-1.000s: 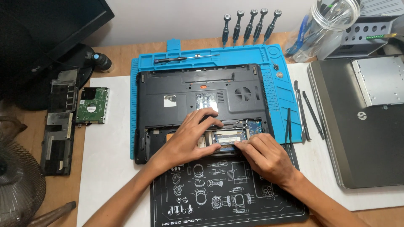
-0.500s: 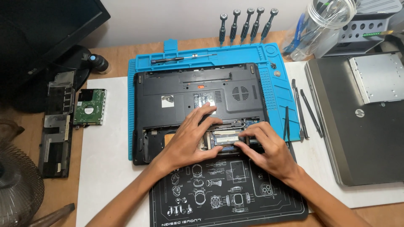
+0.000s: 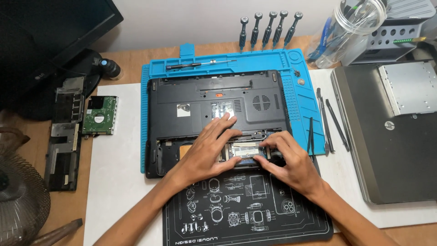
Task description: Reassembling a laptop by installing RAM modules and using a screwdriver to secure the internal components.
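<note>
both hands [image 3: 207,152] on memory module [image 3: 244,150] — long axis left-right

A dark monitor screen [image 3: 54,41] stands far left; a white, perhaps rectangular label [image 3: 184,110] marks the laptop underside.

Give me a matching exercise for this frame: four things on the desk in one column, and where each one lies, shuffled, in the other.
Things:
1. bare hard drive
2. row of five screwdrivers
3. clear jar
4. silver laptop

Places:
A. at the right edge of the desk, lid closed
B. left of the blue mat, on the white sheet's edge
C. standing behind the blue mat, against the wall
D. top right, behind the silver laptop, with tools in it

Pairs: 1-B, 2-C, 3-D, 4-A
</note>
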